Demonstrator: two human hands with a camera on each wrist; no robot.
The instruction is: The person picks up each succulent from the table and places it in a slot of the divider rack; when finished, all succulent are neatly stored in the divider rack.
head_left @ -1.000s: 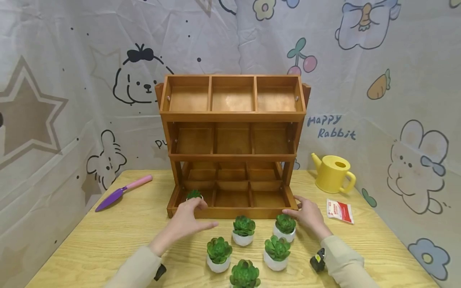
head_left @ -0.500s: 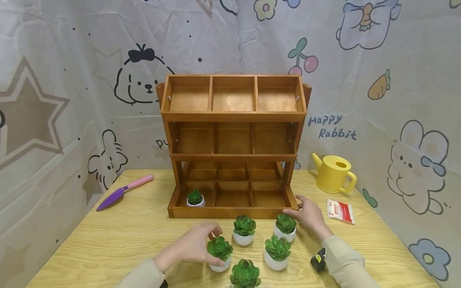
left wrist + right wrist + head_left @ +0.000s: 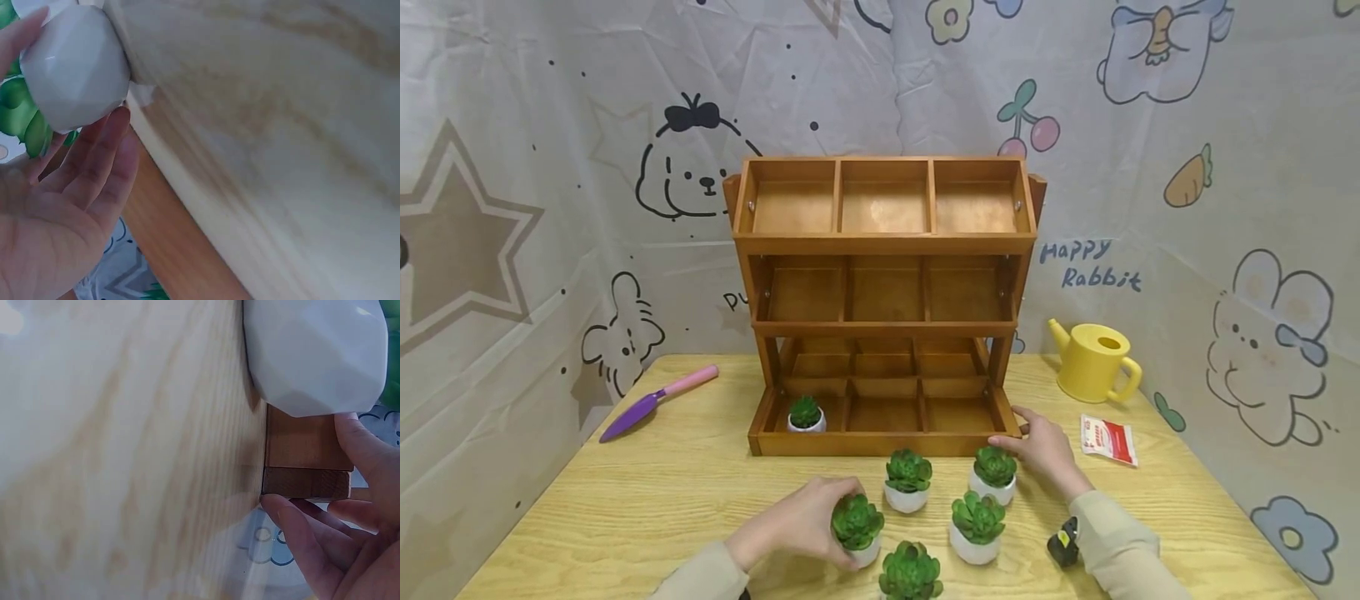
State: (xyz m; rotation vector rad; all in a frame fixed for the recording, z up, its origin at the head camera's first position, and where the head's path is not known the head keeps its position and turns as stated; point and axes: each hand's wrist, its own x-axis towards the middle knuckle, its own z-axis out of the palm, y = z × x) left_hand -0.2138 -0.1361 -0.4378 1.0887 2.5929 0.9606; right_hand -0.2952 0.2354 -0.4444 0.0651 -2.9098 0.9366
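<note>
In the head view, my left hand [image 3: 805, 521] curls around a potted succulent [image 3: 857, 523] standing on the table, thumb on the near side and fingers behind. The left wrist view shows thumb and fingertips at its white faceted pot [image 3: 75, 69]. My right hand [image 3: 1043, 450] holds the front right corner of a brown wooden tiered shelf [image 3: 880, 244]; the right wrist view has thumb and fingers on either side of that corner [image 3: 306, 440]. One small succulent [image 3: 806, 413] sits in the shelf's bottom left compartment.
Other potted succulents stand close by: one at centre [image 3: 907, 481], one beside the right hand [image 3: 994, 475], one below it [image 3: 977, 529], one at the front edge [image 3: 910, 573]. A yellow watering can [image 3: 1092, 362] and red-white packet [image 3: 1108, 439] lie right; a purple trowel [image 3: 655, 404] left.
My left hand has moved from the small succulent in the shelf down and right to a succulent on the table, and its fingers have closed around it. The right hand has stayed put.
</note>
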